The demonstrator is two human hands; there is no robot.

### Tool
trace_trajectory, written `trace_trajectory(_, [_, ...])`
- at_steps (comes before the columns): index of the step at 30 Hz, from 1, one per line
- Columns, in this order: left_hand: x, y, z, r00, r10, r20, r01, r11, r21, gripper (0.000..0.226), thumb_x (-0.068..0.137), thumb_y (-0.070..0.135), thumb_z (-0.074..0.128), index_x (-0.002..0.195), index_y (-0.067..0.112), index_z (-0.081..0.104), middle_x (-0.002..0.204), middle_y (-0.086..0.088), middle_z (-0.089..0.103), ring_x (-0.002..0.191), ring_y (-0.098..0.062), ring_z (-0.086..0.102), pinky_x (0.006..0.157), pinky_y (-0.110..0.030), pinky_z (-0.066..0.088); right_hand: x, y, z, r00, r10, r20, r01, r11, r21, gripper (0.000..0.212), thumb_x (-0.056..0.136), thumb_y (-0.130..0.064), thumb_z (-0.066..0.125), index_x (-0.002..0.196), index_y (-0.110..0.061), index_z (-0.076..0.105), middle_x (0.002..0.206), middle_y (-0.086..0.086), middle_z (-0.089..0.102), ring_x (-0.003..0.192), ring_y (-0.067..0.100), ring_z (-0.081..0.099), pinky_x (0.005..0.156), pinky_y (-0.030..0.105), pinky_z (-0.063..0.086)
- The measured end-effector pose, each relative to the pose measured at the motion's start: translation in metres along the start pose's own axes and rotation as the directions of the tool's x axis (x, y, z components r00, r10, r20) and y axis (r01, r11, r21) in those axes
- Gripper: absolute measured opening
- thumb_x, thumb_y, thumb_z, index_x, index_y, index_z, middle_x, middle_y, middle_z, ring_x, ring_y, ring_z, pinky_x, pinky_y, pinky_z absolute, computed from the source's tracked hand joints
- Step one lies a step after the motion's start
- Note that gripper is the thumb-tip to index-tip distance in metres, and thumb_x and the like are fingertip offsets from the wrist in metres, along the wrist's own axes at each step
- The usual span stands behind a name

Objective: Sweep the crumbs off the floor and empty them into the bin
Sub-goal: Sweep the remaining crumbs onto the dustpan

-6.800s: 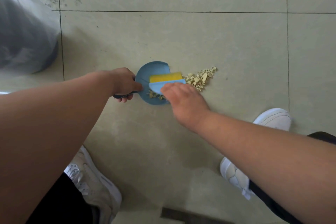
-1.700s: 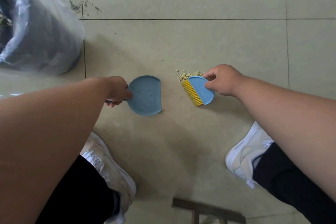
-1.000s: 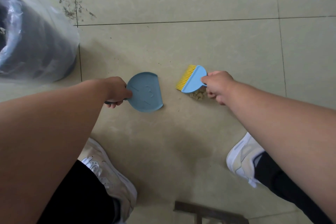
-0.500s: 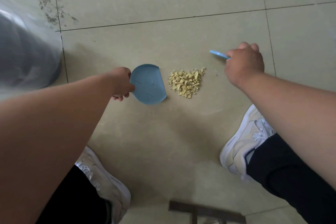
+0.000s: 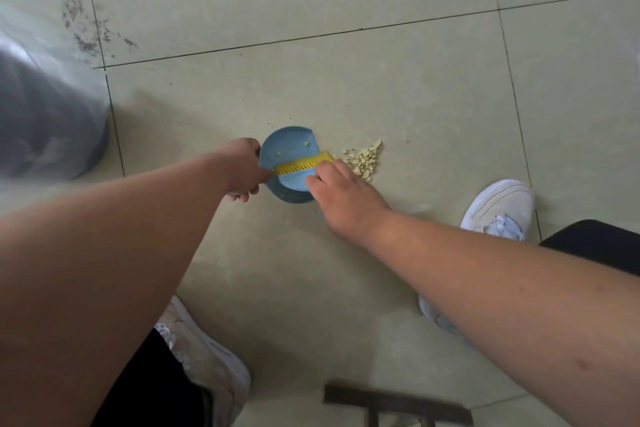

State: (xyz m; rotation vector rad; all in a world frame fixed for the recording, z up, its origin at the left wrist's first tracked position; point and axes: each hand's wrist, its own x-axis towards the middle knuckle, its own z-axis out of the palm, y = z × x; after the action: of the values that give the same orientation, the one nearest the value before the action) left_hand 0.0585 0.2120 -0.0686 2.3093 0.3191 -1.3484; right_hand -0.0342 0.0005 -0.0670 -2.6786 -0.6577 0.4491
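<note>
Left hand (image 5: pixel 244 168) clamped on blue dustpan (image 5: pixel 289 149), right hand (image 5: pixel 343 198) gripping yellow-bristled brush (image 5: pixel 301 166) across it; crumbs (image 5: pixel 363 159) piled just beside on tiled floor (image 5: pixel 346 87); bagged bin (image 5: pixel 45 114) at left, white shoe (image 5: pixel 498 208) nearby.

Both bare forearms reach forward and down, converging near the floor. The left hand (image 5: pixel 244 168) is curled in a closed grip, knuckles up, fingertips tucked beneath. The right hand (image 5: pixel 343 199) lies palm down, fingers bent forward in a pinching grip, wrist straight.
</note>
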Motion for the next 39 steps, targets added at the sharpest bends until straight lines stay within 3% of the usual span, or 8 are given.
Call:
trace_trajectory(5, [-0.001, -0.012, -0.005, 1.0, 0.007, -0.003, -0.007, 1.0, 0.02, 0.023, 0.101, 0.009, 0.06, 0.124, 0.01, 0.055, 0.072, -0.015, 0.069, 0.038, -0.022, 0.055, 0.039, -0.025, 0.045, 0.005, 0.04, -0.024, 0.977, 0.175, -0.122, -0.184, 0.981, -0.068, 0.027, 0.082, 0.004, 0.054, 0.107, 0.0, 0.062, 0.114, 0.022, 0.056, 0.102, 0.04, 0.052, 0.083, 0.048, 0.053])
trace_trajectory(8, [-0.004, -0.021, -0.01, 1.0, 0.003, 0.001, -0.003, 0.999, 0.043, 0.022, 0.101, 0.009, 0.059, 0.123, 0.011, 0.056, 0.073, -0.015, 0.069, 0.038, -0.021, 0.055, 0.039, -0.025, 0.045, -0.001, 0.082, -0.043, 0.919, 0.373, -0.129, -0.393, 0.899, -0.193, 0.029, 0.082, 0.004, 0.051, 0.109, 0.0, 0.059, 0.12, 0.026, 0.052, 0.108, 0.044, 0.048, 0.092, 0.051, 0.048])
trace_trajectory(11, [-0.005, -0.029, -0.01, 1.0, 0.009, -0.001, -0.009, 0.998, 0.068, 0.021, 0.101, 0.012, 0.061, 0.122, 0.012, 0.057, 0.075, -0.015, 0.07, 0.042, -0.023, 0.058, 0.04, -0.026, 0.046, -0.019, 0.103, -0.046, 0.871, 0.489, -0.048, -0.48, 0.825, -0.297, 0.034, 0.083, 0.004, 0.049, 0.116, 0.002, 0.057, 0.124, 0.026, 0.049, 0.112, 0.043, 0.047, 0.094, 0.048, 0.044])
trace_trajectory(17, [-0.004, -0.031, -0.001, 0.999, 0.038, -0.002, -0.038, 0.996, 0.083, 0.019, 0.101, 0.014, 0.063, 0.118, 0.014, 0.056, 0.076, -0.015, 0.073, 0.043, -0.023, 0.062, 0.04, -0.027, 0.047, -0.025, 0.048, -0.017, 0.92, 0.381, 0.089, -0.344, 0.897, -0.278, 0.034, 0.082, -0.001, 0.048, 0.115, 0.003, 0.058, 0.119, 0.025, 0.051, 0.106, 0.041, 0.049, 0.089, 0.049, 0.048])
trace_trajectory(22, [-0.006, -0.026, 0.007, 0.997, 0.073, -0.014, -0.072, 0.995, 0.063, 0.019, 0.099, 0.015, 0.063, 0.116, 0.013, 0.056, 0.075, -0.016, 0.071, 0.042, -0.026, 0.06, 0.042, -0.029, 0.048, -0.008, -0.019, 0.008, 0.988, 0.145, 0.046, -0.139, 0.983, -0.122, 0.035, 0.08, -0.006, 0.037, 0.102, 0.001, 0.064, 0.104, 0.022, 0.057, 0.091, 0.039, 0.056, 0.073, 0.048, 0.056])
trace_trajectory(26, [-0.015, -0.03, 0.006, 0.991, 0.124, -0.04, -0.123, 0.992, 0.031, 0.02, 0.094, 0.022, 0.065, 0.111, 0.017, 0.058, 0.071, -0.017, 0.071, 0.043, -0.028, 0.059, 0.046, -0.031, 0.051, 0.0, -0.042, -0.006, 0.997, 0.048, 0.057, -0.044, 0.996, -0.08, 0.062, 0.081, -0.016, 0.018, 0.124, -0.002, 0.059, 0.114, 0.019, 0.055, 0.098, 0.039, 0.054, 0.076, 0.049, 0.056])
trace_trajectory(32, [-0.037, -0.029, -0.021, 0.989, 0.142, -0.046, -0.146, 0.986, -0.079, 0.025, 0.094, 0.02, 0.073, 0.116, 0.014, 0.061, 0.065, -0.016, 0.065, 0.039, -0.025, 0.05, 0.04, -0.027, 0.042, 0.011, -0.03, -0.092, 0.999, -0.034, -0.003, 0.034, 0.995, 0.089, 0.056, 0.089, -0.004, 0.057, 0.144, -0.011, 0.051, 0.119, 0.015, 0.066, 0.104, 0.039, 0.06, 0.086, 0.05, 0.055])
trace_trajectory(39, [-0.099, -0.017, -0.063, 0.969, 0.222, -0.106, -0.243, 0.934, -0.263, 0.031, 0.092, 0.022, 0.08, 0.12, 0.017, 0.067, 0.069, -0.016, 0.058, 0.046, -0.023, 0.046, 0.042, -0.026, 0.039, -0.006, -0.042, -0.229, 0.978, 0.099, -0.183, -0.037, 0.948, 0.315, 0.053, 0.091, -0.019, 0.07, 0.141, -0.026, 0.055, 0.104, -0.009, 0.07, 0.091, 0.015, 0.067, 0.089, 0.029, 0.053])
